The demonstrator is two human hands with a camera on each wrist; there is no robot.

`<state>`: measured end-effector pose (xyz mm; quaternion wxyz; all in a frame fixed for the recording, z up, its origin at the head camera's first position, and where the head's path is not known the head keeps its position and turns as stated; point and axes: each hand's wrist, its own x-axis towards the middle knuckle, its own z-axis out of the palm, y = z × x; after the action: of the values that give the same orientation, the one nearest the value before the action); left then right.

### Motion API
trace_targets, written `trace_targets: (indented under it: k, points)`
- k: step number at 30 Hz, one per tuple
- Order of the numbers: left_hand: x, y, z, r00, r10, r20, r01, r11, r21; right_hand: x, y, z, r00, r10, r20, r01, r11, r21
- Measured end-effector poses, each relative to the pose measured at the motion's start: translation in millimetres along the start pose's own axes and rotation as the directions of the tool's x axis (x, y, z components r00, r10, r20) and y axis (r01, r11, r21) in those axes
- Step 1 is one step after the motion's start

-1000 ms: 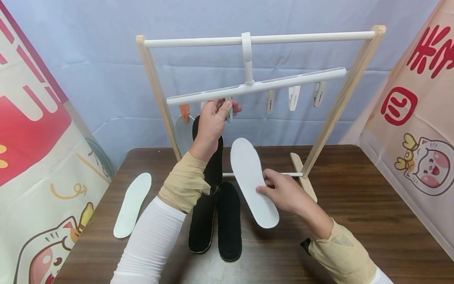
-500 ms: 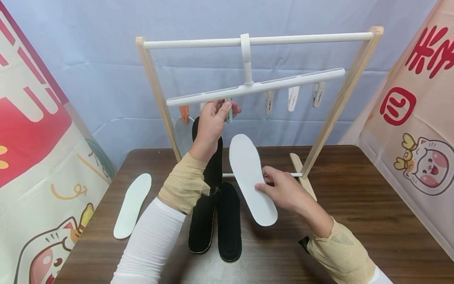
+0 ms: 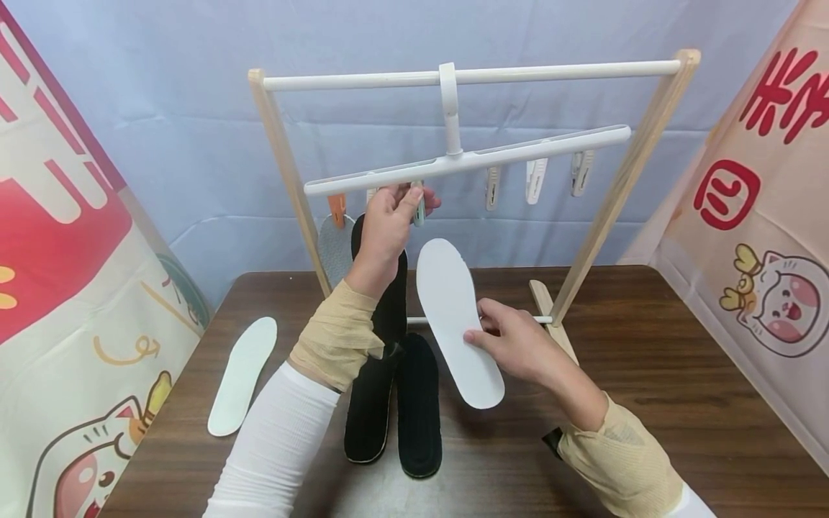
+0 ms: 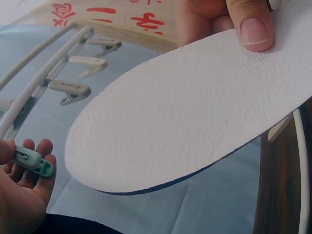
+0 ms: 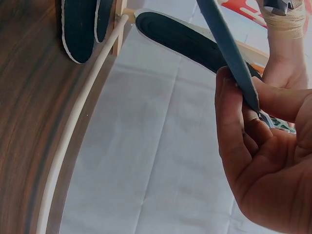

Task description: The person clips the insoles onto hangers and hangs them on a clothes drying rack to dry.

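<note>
My left hand (image 3: 383, 234) pinches a pale green clothespin (image 3: 419, 208) under the white clip hanger (image 3: 531, 151). Just below it, my right hand (image 3: 521, 345) grips a white insole (image 3: 450, 309) by its side edge, thumb on the white face. The insole is held tilted above the table, its top end short of the clothespin. In the left wrist view, the thumb and fingers hold the clothespin's handles (image 4: 27, 158). A black insole (image 3: 391, 306) hangs beside my left forearm, partly hidden by it. At the far left, an orange clothespin (image 3: 337, 208) holds a grey insole (image 3: 335, 248).
The hanger hooks over the rail (image 3: 363, 80) of a wooden-sided rack (image 3: 599, 191) and slopes down to the left. Several clothespins (image 3: 535, 180) hang at its right. On the brown table (image 3: 673, 374) lie two black insoles (image 3: 419, 417) and a pale insole (image 3: 242, 378).
My right hand has raised the white insole a little, up and slightly left, closer to the clothespin. My left hand stays where it was on the clothespin.
</note>
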<state>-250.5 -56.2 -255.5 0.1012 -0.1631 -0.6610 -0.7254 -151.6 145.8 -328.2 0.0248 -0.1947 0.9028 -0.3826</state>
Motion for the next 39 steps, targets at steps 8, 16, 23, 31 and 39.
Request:
trace_targets:
  k: [8,16,23,31,39]
  points:
    - [-0.6,0.6,-0.3,1.000,-0.005,-0.003,0.005,1.000,0.007,1.4,-2.3,-0.3,1.000,-0.007,-0.002,0.007,1.000,0.016]
    - [-0.3,0.7,0.3,1.000,-0.004,-0.004,0.004,1.000,0.007,3.7,-5.1,-1.0,1.000,-0.009,-0.022,0.009,1.000,-0.008]
    - [-0.2,-0.3,0.3,1.000,-0.008,-0.005,0.008,1.000,0.003,6.8,-7.4,-1.7,0.999,-0.011,-0.031,0.010,1.000,-0.028]
    - [0.4,0.2,1.0,1.000,-0.013,-0.009,0.012,1.000,-0.007,10.3,-8.9,-2.2,0.999,-0.023,-0.032,0.022,0.999,-0.033]
    - [0.7,-0.3,1.5,1.000,-0.018,0.000,0.018,1.000,-0.025,12.9,-8.9,-4.2,0.999,-0.027,-0.035,0.025,0.999,-0.042]
